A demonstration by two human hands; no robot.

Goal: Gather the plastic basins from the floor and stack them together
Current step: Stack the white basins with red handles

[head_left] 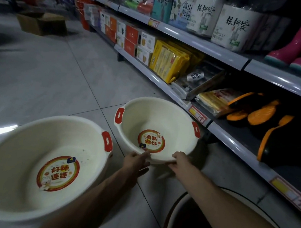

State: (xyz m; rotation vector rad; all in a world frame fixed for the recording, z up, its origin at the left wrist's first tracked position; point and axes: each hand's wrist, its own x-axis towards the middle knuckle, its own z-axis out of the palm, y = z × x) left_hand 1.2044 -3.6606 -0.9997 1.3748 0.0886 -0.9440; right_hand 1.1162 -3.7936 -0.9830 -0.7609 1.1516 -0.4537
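Both hands are at the near rim of the smaller cream basin, which sits on the tiled floor just in front of the bottom shelf. My right hand has its fingers curled over the rim and grips it. My left hand is looser. Its fingers are stretched fairly straight, one lying on the rim and the others below the edge, so I read it as touching rather than clamped. I cannot tell whether the basin is clear of the floor yet.

The relation that matters is that the larger cream basin lies to the left of the hands and nearer to me, close to the smaller one but not touching it. The carry should therefore go left and back, and the left hand is on that side. The smaller basin's two red handles line up left to right, across my reach, and the larger basin's handles run on a slant, so a slight turn may be needed to nest them.

Each cream basin holds only a round red sticker and a small tag, and the larger one also has a few dark specks. A dark basin sits under my right forearm, and its inside is too dim to read.
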